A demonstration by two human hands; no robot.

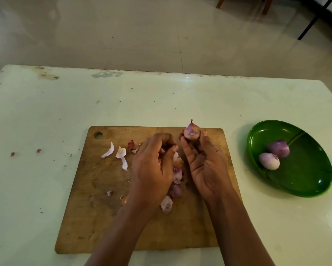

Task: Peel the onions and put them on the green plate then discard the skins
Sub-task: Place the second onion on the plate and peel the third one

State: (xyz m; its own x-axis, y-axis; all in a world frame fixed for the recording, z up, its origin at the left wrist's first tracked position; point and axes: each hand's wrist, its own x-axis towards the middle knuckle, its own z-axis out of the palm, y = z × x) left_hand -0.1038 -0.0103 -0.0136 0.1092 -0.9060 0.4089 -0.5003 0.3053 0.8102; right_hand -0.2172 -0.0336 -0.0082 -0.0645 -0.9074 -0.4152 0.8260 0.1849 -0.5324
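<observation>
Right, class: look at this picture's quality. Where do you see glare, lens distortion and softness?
Head view: glare spots on the green plate and the near right corner of the table; head view: the wide lens bows the table's far edge; head view: the floor beyond looks soft, with washed-out reflections.

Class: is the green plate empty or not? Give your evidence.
Not empty: the green plate holds a darker peeled onion and a paler peeled onion, touching.

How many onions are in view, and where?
3. Two peeled onions lie side by side on the green plate. The right hand holds a third onion over the cutting board. The left hand curls over skins, so another may hide beneath.
</observation>
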